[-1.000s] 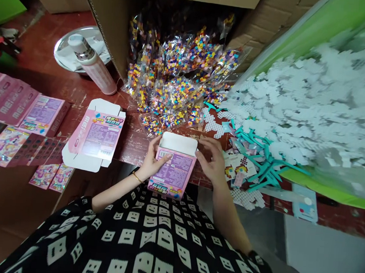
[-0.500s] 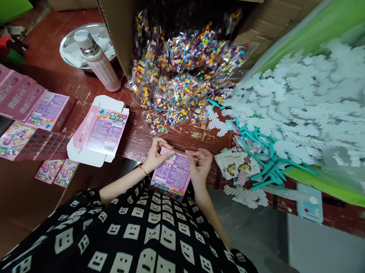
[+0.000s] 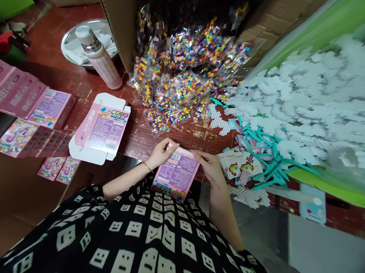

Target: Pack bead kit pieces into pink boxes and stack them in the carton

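A small pink and purple cardboard box (image 3: 176, 172) stands tilted in front of my body, its printed back panel facing up. My left hand (image 3: 162, 155) holds its top left corner, thumb over the printed panel. At the top right corner, my right hand (image 3: 210, 166) pinches the edge, with its fingertips partly hidden behind the box. A white flap edge shows along the top between the two hands. Just beyond lie clear bags of colourful little blocks (image 3: 155, 120).
An unfolded flat box (image 3: 104, 127) lies left, near stacked pink boxes (image 3: 50, 108). A pink bottle (image 3: 102, 63) stands by a metal tray (image 3: 67, 49). Right are instruction cards (image 3: 241, 162), teal plastic pieces (image 3: 273, 166) and a heap of white pegboards (image 3: 326, 104). A large carton (image 3: 118, 21) stands behind.
My right hand has shifted to the right, and its fingers now lie along the box's top right corner. The box has turned slightly, with its top toward the right.
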`<state>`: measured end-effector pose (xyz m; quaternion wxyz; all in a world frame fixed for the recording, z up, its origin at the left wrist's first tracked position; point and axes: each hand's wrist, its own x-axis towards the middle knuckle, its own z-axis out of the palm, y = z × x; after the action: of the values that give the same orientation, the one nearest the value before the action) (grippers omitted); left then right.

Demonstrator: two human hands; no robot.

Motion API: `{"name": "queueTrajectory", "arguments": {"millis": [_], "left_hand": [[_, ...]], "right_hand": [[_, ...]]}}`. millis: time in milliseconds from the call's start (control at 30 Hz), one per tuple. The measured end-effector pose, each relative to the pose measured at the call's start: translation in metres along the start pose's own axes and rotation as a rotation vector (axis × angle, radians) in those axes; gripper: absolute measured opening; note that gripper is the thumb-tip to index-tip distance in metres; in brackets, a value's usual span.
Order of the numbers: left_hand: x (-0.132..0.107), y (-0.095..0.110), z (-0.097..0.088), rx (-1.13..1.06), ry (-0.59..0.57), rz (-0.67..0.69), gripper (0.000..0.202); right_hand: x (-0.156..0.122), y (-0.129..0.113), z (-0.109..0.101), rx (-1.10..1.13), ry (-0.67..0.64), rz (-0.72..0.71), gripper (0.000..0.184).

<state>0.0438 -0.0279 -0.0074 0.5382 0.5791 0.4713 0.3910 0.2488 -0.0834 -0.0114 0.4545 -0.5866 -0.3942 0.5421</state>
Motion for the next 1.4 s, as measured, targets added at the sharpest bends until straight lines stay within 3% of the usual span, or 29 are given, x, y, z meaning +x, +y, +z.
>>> {"name": "queueTrajectory", "arguments": {"millis": [200, 300, 433, 533, 600, 700, 767, 867, 933, 967, 1033, 1067, 1133, 1200, 1300, 1400], "left_hand": [[0.011, 0.006, 0.001, -0.037, -0.146, -0.062, 0.041], [0.000, 0.005, 0.003, -0.046, -0.212, 0.033, 0.042], [-0.010, 0.005, 0.006, 0.006, -0.188, 0.165, 0.028], [-0.009, 0.002, 0.008, 0.000, -0.148, 0.134, 0.027], [-0.007, -0.001, 0.007, -0.055, -0.119, 0.079, 0.030], [-0.009, -0.005, -0.001, -0.227, -0.086, -0.065, 0.051], [-0.019, -0.006, -0.011, -0.336, -0.170, -0.224, 0.064], [-0.045, -0.002, -0.024, -0.414, -0.309, -0.481, 0.060], [-0.060, 0.007, -0.032, -0.480, -0.219, -0.514, 0.059], [-0.065, 0.014, -0.039, -0.514, -0.131, -0.469, 0.060], [-0.068, 0.032, -0.068, -0.523, 0.053, -0.301, 0.058], [-0.068, 0.042, -0.091, -0.488, 0.158, -0.208, 0.056], [-0.072, 0.061, -0.153, -0.346, 0.438, -0.047, 0.051], [-0.080, 0.075, -0.226, -0.164, 0.753, 0.017, 0.046], [-0.082, 0.079, -0.324, 0.265, 1.052, -0.246, 0.035], [-0.067, 0.064, -0.380, 0.449, 1.122, -0.378, 0.042]], "right_hand": [[-0.002, 0.005, -0.007, 0.074, 0.095, 0.020, 0.036], [-0.004, 0.009, -0.014, 0.090, 0.059, 0.006, 0.032], [-0.011, 0.003, -0.019, 0.033, -0.015, -0.087, 0.024], [-0.016, -0.007, -0.018, -0.019, -0.153, -0.112, 0.020], [-0.017, -0.011, -0.018, -0.050, -0.161, -0.128, 0.024], [-0.014, -0.009, -0.024, -0.032, 0.008, -0.144, 0.025], [-0.009, -0.007, -0.029, 0.035, 0.190, -0.143, 0.027], [0.002, -0.009, -0.028, 0.126, 0.429, -0.159, 0.032], [0.007, -0.016, -0.019, 0.144, 0.460, -0.216, 0.036], [0.009, -0.020, -0.012, 0.151, 0.413, -0.247, 0.040], [0.012, -0.028, 0.002, 0.177, 0.237, -0.287, 0.047], [0.013, -0.030, 0.008, 0.186, 0.149, -0.287, 0.048], [0.015, -0.029, 0.017, 0.163, 0.041, -0.250, 0.044], [0.018, -0.023, 0.022, 0.107, 0.044, -0.196, 0.040], [0.020, -0.011, 0.022, 0.060, 0.071, -0.104, 0.043], [0.018, -0.005, 0.022, 0.057, 0.094, -0.044, 0.044]]}}
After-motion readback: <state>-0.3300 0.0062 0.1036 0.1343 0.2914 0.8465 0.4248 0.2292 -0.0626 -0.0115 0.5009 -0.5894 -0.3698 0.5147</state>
